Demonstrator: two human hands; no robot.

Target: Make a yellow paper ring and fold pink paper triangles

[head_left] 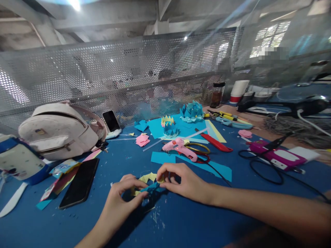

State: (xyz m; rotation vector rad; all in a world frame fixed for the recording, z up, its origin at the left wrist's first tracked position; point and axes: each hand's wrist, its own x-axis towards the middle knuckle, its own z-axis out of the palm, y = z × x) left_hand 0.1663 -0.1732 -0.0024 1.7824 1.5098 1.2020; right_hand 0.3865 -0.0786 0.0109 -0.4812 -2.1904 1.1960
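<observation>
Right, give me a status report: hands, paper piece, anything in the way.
Left hand and right hand both pinching paper piece. Piece yellow and blue, partly hidden by fingers. Pink glue gun beyond, not blocking.

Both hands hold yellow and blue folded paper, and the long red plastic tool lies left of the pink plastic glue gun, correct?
No: the red tool lies right of the glue gun in the head view. The left hand and right hand do hold the folded paper.
</observation>
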